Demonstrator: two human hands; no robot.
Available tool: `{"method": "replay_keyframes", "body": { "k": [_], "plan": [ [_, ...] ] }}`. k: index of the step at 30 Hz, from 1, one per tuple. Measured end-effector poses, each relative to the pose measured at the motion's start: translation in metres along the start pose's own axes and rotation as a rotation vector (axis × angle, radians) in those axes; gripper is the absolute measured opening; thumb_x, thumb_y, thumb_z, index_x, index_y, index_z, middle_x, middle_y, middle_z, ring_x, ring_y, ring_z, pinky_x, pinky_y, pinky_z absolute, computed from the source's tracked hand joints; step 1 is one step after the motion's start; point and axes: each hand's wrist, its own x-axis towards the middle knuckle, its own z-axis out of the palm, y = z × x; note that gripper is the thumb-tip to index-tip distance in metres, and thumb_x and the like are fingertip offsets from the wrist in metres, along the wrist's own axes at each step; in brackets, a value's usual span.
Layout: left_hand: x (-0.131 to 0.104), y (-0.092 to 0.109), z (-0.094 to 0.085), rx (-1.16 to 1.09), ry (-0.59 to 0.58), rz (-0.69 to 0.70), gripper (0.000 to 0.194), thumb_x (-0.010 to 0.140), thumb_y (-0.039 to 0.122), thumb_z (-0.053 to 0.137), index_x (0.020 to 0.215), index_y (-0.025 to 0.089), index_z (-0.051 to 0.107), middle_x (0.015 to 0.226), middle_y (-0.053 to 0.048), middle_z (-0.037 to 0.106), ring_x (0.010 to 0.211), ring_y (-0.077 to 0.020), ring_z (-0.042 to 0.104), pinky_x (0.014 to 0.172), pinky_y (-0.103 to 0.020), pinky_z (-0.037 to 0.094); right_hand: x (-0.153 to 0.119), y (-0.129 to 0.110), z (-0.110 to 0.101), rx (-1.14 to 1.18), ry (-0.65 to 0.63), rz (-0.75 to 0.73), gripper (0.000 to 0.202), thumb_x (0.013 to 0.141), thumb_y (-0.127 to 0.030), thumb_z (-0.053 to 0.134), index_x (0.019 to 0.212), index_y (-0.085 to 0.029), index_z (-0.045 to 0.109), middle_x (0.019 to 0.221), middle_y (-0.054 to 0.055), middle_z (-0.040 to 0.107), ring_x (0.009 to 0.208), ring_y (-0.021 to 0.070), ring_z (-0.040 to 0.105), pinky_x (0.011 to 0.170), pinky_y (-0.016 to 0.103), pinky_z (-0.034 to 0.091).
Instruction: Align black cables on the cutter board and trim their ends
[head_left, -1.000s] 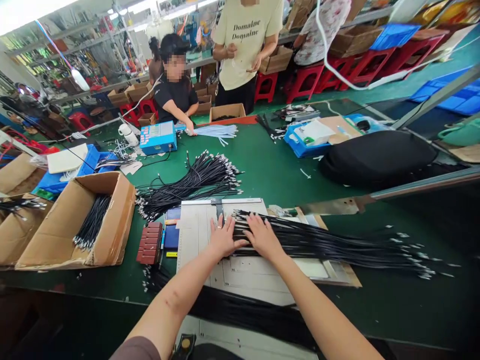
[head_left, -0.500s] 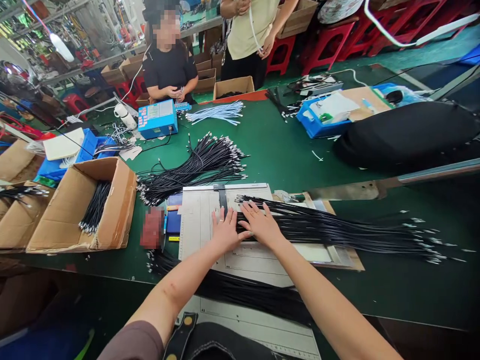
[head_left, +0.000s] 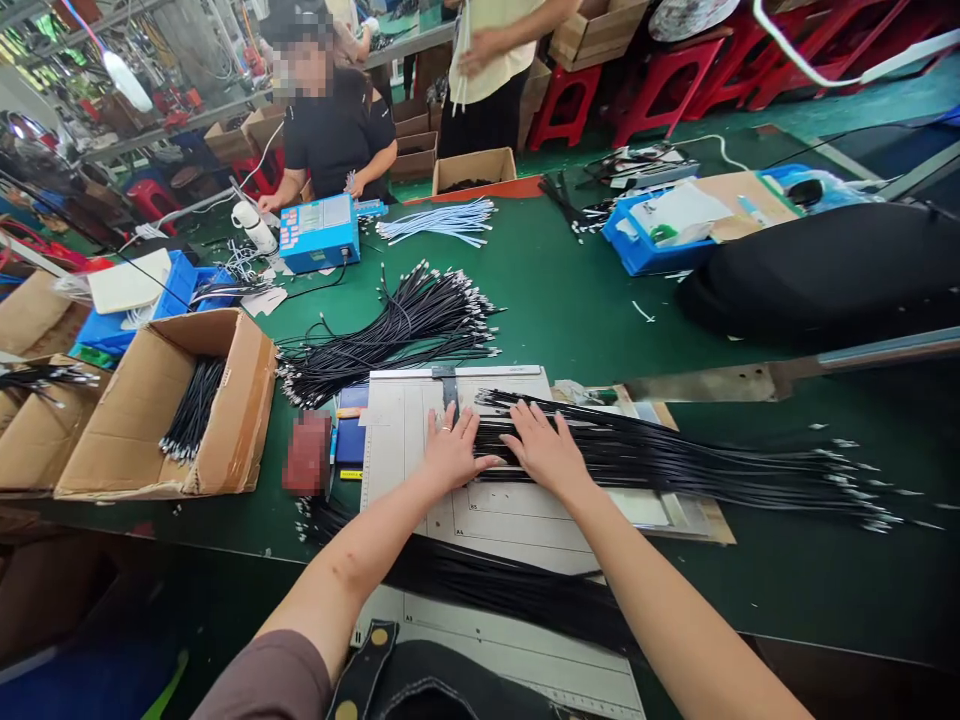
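Observation:
A bundle of black cables [head_left: 697,465] lies across the paper cutter [head_left: 409,430], its silvery ends fanned out over the green table on the right. Flat at the left ends of these cables is my left hand [head_left: 450,450], open with its fingers spread. My right hand [head_left: 550,452] rests on top of the cables a little further right, also open, palm down. Nearer to my body, a second bundle of black cables [head_left: 495,585] lies across the lower part of the cutter. The cutter's long blade arm [head_left: 712,384] is raised, pointing off to the right.
A heap of black cables [head_left: 390,325] lies beyond the cutter. Left stands a cardboard box [head_left: 247,420] with more cables. Further back are a blue machine [head_left: 321,235], pale blue cables [head_left: 439,222], a blue tray [head_left: 634,250] and a black bag [head_left: 825,275]. Two co-workers are across the table.
My right hand has slid slightly right along the cables, widening the space between my hands. My left hand stays nearly in place. The seated co-worker's hands have moved apart.

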Motion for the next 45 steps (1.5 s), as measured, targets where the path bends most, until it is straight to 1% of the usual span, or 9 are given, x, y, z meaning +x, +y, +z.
{"method": "replay_keyframes", "body": {
  "k": [3, 6, 12, 19, 26, 33, 37, 42, 45],
  "plan": [
    [-0.008, 0.002, 0.005, 0.001, -0.003, -0.017, 0.085, 0.093, 0.075, 0.030, 0.159, 0.020, 0.030, 0.166, -0.005, 0.027, 0.156, -0.0334, 0.012, 0.124, -0.066, 0.005, 0.001, 0.002, -0.001, -0.023, -0.037, -0.034, 0.060, 0.101, -0.046, 0.031, 0.148, -0.014, 0.049, 0.158, 0.013, 0.040, 0.147, 0.0313, 0.035, 0.120, 0.059, 0.026],
    [-0.009, -0.002, 0.004, -0.064, -0.063, -0.054, 0.081, 0.096, 0.071, 0.029, 0.161, 0.023, 0.024, 0.168, -0.004, 0.022, 0.156, -0.0329, 0.009, 0.122, -0.067, 0.009, 0.011, -0.015, -0.001, -0.015, -0.041, -0.118, 0.059, 0.100, -0.045, 0.033, 0.147, -0.015, 0.050, 0.159, 0.012, 0.038, 0.149, 0.0313, 0.031, 0.121, 0.059, 0.023],
    [0.012, -0.012, -0.008, -0.137, -0.062, -0.098, 0.074, 0.101, 0.060, 0.024, 0.162, 0.021, 0.012, 0.170, -0.005, 0.009, 0.157, -0.0281, 0.009, 0.123, -0.062, 0.013, 0.031, -0.038, -0.003, 0.060, -0.103, -0.299, 0.059, 0.095, -0.029, 0.038, 0.152, -0.015, 0.043, 0.158, 0.011, 0.039, 0.149, 0.0282, 0.031, 0.123, 0.057, 0.021],
    [0.013, -0.005, -0.011, 0.027, 0.006, -0.001, 0.086, 0.093, 0.076, 0.030, 0.157, 0.020, 0.034, 0.163, -0.006, 0.034, 0.156, -0.0318, 0.012, 0.124, -0.064, -0.002, 0.033, -0.012, -0.007, 0.058, -0.124, -0.225, 0.063, 0.099, -0.043, 0.035, 0.149, -0.008, 0.045, 0.157, 0.018, 0.038, 0.149, 0.0306, 0.031, 0.122, 0.058, 0.023],
    [0.017, -0.014, -0.016, -0.085, -0.073, -0.101, 0.080, 0.098, 0.067, 0.022, 0.161, 0.019, 0.018, 0.169, -0.004, 0.013, 0.156, -0.0324, 0.011, 0.123, -0.065, 0.014, 0.040, -0.031, -0.003, 0.174, -0.173, -0.396, 0.061, 0.095, -0.030, 0.036, 0.155, -0.015, 0.038, 0.159, 0.013, 0.036, 0.149, 0.0274, 0.033, 0.121, 0.056, 0.027],
    [0.016, -0.002, -0.007, 0.061, 0.026, -0.016, 0.085, 0.092, 0.076, 0.032, 0.157, 0.020, 0.033, 0.164, -0.005, 0.033, 0.156, -0.0323, 0.014, 0.123, -0.066, 0.002, 0.039, -0.003, -0.002, 0.076, -0.023, -0.154, 0.059, 0.099, -0.041, 0.034, 0.149, -0.014, 0.047, 0.156, 0.017, 0.041, 0.147, 0.0297, 0.035, 0.120, 0.058, 0.027],
    [0.007, -0.002, -0.008, 0.006, 0.007, -0.046, 0.083, 0.093, 0.075, 0.030, 0.157, 0.022, 0.034, 0.164, -0.006, 0.033, 0.156, -0.0317, 0.015, 0.123, -0.066, 0.004, 0.035, -0.004, 0.000, 0.063, -0.053, -0.257, 0.058, 0.099, -0.045, 0.034, 0.147, -0.017, 0.051, 0.153, 0.013, 0.046, 0.147, 0.0286, 0.036, 0.122, 0.058, 0.022],
    [0.012, -0.016, -0.012, -0.110, -0.057, -0.156, 0.073, 0.100, 0.062, 0.027, 0.162, 0.025, 0.018, 0.169, -0.006, 0.015, 0.156, -0.0293, 0.014, 0.122, -0.064, 0.015, 0.034, -0.028, 0.002, 0.117, -0.061, -0.300, 0.058, 0.097, -0.038, 0.034, 0.151, -0.018, 0.046, 0.157, 0.012, 0.042, 0.148, 0.0280, 0.034, 0.121, 0.058, 0.024],
    [0.021, -0.018, -0.013, -0.074, -0.082, -0.099, 0.071, 0.100, 0.061, 0.028, 0.161, 0.026, 0.020, 0.169, -0.004, 0.018, 0.157, -0.0306, 0.011, 0.122, -0.067, 0.011, 0.037, -0.030, -0.002, 0.143, -0.124, -0.312, 0.060, 0.096, -0.033, 0.035, 0.153, -0.015, 0.042, 0.156, 0.013, 0.042, 0.148, 0.0276, 0.034, 0.121, 0.055, 0.025]
  ]
}}
